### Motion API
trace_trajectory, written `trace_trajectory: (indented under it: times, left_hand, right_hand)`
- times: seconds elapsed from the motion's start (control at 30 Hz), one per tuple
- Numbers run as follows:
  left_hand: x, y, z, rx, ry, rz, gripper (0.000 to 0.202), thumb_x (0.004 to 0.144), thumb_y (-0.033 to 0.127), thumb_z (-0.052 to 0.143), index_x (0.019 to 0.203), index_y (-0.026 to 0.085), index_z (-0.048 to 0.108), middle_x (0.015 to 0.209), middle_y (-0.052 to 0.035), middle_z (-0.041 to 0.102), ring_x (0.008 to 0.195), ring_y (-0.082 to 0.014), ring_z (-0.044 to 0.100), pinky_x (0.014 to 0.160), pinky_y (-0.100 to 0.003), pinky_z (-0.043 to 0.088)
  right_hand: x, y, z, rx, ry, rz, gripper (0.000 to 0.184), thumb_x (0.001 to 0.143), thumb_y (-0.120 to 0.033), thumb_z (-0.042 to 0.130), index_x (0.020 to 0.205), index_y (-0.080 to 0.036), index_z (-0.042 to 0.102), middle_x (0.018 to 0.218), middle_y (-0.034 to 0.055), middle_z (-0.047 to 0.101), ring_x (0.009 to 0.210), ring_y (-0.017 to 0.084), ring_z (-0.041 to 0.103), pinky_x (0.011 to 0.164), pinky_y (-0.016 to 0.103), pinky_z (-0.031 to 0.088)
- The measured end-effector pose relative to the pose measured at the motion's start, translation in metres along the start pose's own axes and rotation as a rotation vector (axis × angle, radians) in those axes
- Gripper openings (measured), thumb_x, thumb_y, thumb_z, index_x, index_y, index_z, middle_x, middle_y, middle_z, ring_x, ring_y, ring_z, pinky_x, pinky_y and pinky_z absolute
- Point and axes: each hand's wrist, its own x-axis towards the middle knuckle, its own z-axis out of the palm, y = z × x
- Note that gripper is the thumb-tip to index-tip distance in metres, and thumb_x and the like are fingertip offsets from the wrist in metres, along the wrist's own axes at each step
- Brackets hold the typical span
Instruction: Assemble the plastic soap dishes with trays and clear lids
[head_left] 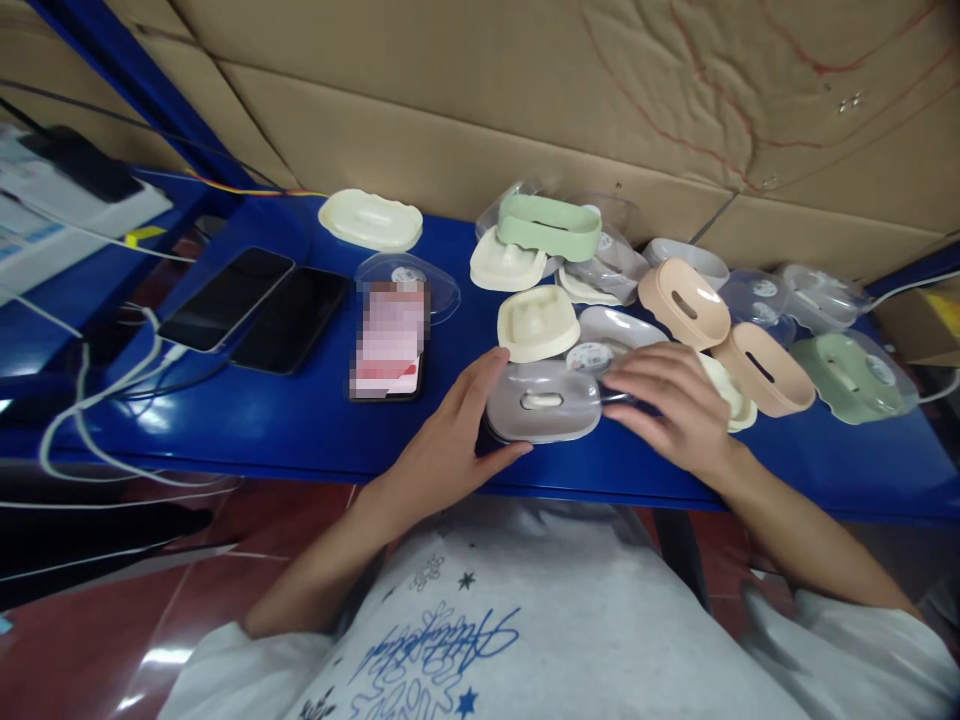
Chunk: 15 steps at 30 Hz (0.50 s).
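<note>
A grey soap dish [510, 412] with a pale tab in its slot lies at the table's front edge. My left hand [457, 430] is closed round its left end, thumb along the near side and fingers at the far side. At its right end, my right hand [671, 405] has its fingers curled on a clear plastic lid [621, 394], mostly hidden under the hand. A cream soap dish part [538, 322] lies just beyond the grey one. Beside it is a clear lid with a round label [589, 357].
Several soap dish parts, including a green one [551, 228] and peach ones [684, 303], crowd the blue table [300, 425] at back and right. A lit phone [388, 340], dark phones [289, 318], a cream tray [371, 220] and white cables [71, 420] lie left. Cardboard [450, 100] lines the back.
</note>
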Motion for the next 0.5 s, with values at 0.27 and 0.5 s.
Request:
trace_trajectory:
  times: [0.27,0.5]
  left_hand:
    - [0.0,-0.001,-0.002,0.017,-0.03,0.029,0.091,0.102,0.045,0.074,0.174,0.041,0.018,0.176,-0.012,0.034,0.161,-0.0352,0.04,0.13,-0.059,0.043]
    - [0.0,-0.002,0.0,0.007,-0.01,0.022,0.096,0.101,0.043,0.076,0.175,0.038,0.014,0.173,-0.0143,0.039,0.16,-0.0363,0.042,0.13,-0.061,0.041]
  right_hand:
    - [-0.003,-0.008,0.026,-0.075,-0.304,-0.109,0.06,0.104,-0.044,0.071,0.158,-0.026,0.054,0.15,0.0145,0.063,0.145,0.034,0.055,0.116,0.056,0.052]
    - [-0.004,-0.005,0.02,-0.17,-0.313,-0.1,0.066,0.104,-0.047,0.072,0.163,-0.025,0.05,0.136,0.0139,0.071,0.131,0.033,0.065,0.108,0.053,0.059]
